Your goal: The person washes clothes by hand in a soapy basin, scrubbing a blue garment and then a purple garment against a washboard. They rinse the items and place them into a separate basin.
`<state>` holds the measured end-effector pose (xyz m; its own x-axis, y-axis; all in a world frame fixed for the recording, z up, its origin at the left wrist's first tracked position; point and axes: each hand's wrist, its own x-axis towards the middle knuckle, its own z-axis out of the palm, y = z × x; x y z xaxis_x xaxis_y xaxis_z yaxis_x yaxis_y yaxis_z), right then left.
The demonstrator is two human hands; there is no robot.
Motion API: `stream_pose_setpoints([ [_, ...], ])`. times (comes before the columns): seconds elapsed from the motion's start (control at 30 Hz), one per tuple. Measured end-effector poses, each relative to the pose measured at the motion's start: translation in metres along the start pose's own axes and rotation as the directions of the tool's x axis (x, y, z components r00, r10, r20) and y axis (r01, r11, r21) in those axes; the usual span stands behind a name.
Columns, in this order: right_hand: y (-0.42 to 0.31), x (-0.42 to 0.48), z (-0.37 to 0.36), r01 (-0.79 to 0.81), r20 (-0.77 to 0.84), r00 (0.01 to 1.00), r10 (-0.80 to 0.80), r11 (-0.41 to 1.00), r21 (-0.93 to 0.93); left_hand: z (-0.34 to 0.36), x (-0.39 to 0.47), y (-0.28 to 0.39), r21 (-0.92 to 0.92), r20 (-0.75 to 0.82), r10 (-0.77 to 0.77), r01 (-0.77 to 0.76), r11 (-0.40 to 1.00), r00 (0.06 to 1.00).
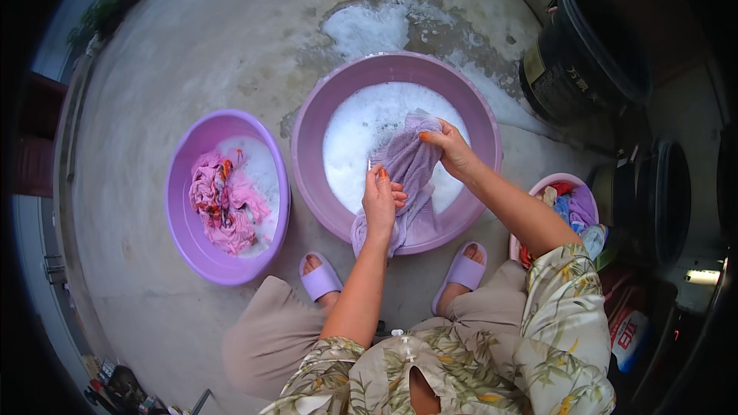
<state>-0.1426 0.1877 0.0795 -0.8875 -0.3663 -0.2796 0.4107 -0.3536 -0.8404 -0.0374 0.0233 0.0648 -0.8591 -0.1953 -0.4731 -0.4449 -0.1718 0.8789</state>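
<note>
A large purple plastic basin (311, 184) full of white suds stands between and beyond my feet. Over its near side I hold a lilac textured cloth (410, 161), which hangs across the rim towards me. My right hand (452, 147) grips the upper end of the cloth between thumb and fingers. Lower down, my left hand (381, 199) is at the cloth's left edge, fingers bent; whether it pinches the fabric is unclear. To the left stands a smaller purple basin (179, 202) containing wet pink cloth (222, 202) with a red and orange patterned part, lying in suds.
Foam (369, 29) and water lie on the concrete floor (202, 57) beyond the big basin. Dark buckets (568, 63) stand at the right. Near my right elbow is a pink basin (542, 183) of mixed coloured cloths. A bag bearing writing (628, 334) lies at lower right.
</note>
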Motion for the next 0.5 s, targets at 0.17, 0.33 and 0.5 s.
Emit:
stream_pose_setpoints([
  [0.17, 0.040, -0.032, 0.054, 0.096, 0.072, 0.995, -0.075, 0.931, -0.351, -0.003, 0.044, -0.020, -0.451, 0.235, -0.296, 0.373, 0.811, 0.926],
  [0.33, 0.101, -0.033, 0.113, 0.500, 0.327, 0.852, -0.410, 0.450, -0.740, -0.017, 0.099, -0.116, -0.963, 0.160, 0.577, 0.255, -0.086, 0.801],
  [0.5, 0.099, 0.060, 0.057, 0.172, 0.084, 0.897, -0.433, 0.167, -0.971, -0.006, 0.074, -0.062, -0.707, 0.095, -0.287, 0.267, 0.654, 0.953],
])
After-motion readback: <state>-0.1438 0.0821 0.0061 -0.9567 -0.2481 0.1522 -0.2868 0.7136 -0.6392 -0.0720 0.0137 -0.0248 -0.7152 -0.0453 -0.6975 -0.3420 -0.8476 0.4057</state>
